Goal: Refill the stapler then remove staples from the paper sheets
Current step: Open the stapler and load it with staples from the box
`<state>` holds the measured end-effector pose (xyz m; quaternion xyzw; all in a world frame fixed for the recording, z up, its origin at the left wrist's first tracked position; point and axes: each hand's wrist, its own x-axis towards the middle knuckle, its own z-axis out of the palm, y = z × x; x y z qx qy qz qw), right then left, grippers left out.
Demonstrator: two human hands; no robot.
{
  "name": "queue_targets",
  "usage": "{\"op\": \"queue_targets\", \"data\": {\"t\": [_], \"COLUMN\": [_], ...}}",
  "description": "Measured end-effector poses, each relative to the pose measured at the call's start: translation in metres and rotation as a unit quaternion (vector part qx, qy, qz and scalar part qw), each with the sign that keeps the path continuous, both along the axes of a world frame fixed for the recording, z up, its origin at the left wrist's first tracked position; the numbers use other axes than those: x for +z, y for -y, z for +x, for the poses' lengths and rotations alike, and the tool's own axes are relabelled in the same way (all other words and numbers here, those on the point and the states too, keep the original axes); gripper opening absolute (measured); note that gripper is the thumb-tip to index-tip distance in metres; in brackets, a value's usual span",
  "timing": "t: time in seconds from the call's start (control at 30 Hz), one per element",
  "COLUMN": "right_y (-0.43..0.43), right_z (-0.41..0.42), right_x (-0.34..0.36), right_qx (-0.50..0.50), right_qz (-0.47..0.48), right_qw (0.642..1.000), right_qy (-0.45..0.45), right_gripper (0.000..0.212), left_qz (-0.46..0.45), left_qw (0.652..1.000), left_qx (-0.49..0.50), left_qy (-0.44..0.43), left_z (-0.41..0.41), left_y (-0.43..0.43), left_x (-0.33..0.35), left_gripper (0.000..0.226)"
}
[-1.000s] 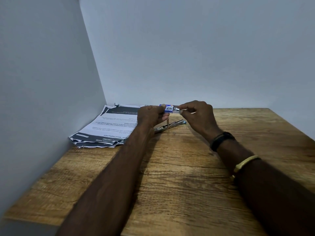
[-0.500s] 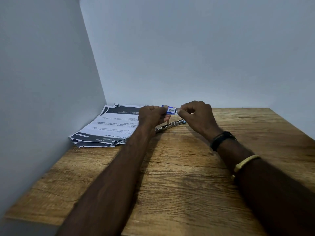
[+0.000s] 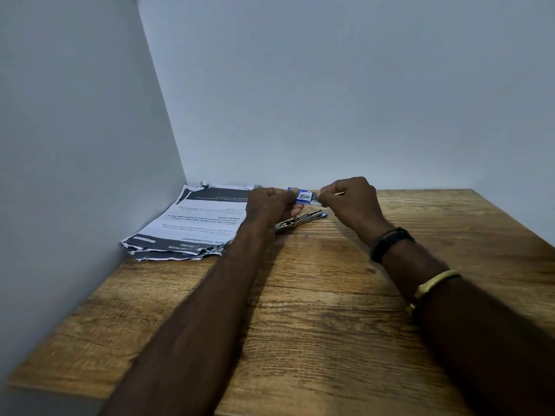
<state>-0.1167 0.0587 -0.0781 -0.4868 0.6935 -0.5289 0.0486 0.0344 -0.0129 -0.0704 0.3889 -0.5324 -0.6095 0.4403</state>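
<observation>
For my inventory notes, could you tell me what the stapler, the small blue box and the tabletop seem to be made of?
Stapler: looks like shiny bare metal, given its bright glints. Small blue box: probably printed cardboard, matte with a picture panel. Tabletop: wood or wood-look laminate, brown with visible grain; which one is unclear.

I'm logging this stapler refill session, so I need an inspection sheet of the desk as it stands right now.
Surface: wooden table, set in a corner between two walls.
Job's things: stapler lying on the table under the hands; small blue staple box held above it; stack of printed paper sheets at the far left by the wall, edges ragged.
Clutter: nothing seen.
Hands: left hand grips the box; right hand pinches at the box's right end, and what it pinches is too small to tell.
Cables: nothing seen.
Surroundings: plain pale walls; black band and yellow band on the right wrist.
</observation>
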Motion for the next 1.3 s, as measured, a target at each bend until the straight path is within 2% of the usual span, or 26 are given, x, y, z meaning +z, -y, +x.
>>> {"op": "queue_targets", "data": {"t": [0.1,0.23,0.43,0.57,0.77,1.0,1.2,1.3], "right_y": [0.0,0.001,0.0,-0.001,-0.003,-0.006,-0.007,-0.008], "right_z": [-0.002,-0.002,0.001,0.0,0.003,0.007,0.007,0.004], "right_x": [0.0,-0.001,-0.001,0.001,-0.002,0.003,0.003,0.002], "right_qx": [0.016,0.028,0.049,0.04,0.03,-0.005,0.007,0.031], "right_qz": [0.0,-0.003,0.008,-0.021,-0.055,-0.087,-0.08,-0.089], "right_qw": [0.999,0.998,0.999,0.999,0.996,0.988,0.99,0.99], "right_qy": [0.046,0.052,0.019,0.019,-0.059,-0.13,-0.119,-0.105], "right_gripper": [0.013,0.016,0.018,0.017,0.008,0.009,0.007,0.017], "left_qz": [0.0,0.002,0.007,0.016,0.019,0.026,0.024,0.027], "left_qw": [1.0,1.0,1.0,1.0,1.0,1.0,1.0,1.0], "left_qx": [-0.001,0.003,0.001,0.005,0.009,-0.003,-0.008,-0.006], "left_qy": [-0.001,-0.002,0.005,-0.007,-0.001,-0.006,0.001,0.002], "left_z": [0.0,0.0,-0.001,-0.001,0.0,-0.002,-0.002,-0.001], "left_y": [-0.001,-0.004,-0.008,-0.008,-0.008,-0.009,-0.009,-0.007], "left_x": [0.0,0.001,0.003,0.004,0.004,0.004,0.003,0.003], "left_gripper": [0.016,0.017,0.014,0.014,0.014,0.013,0.013,0.011]}}
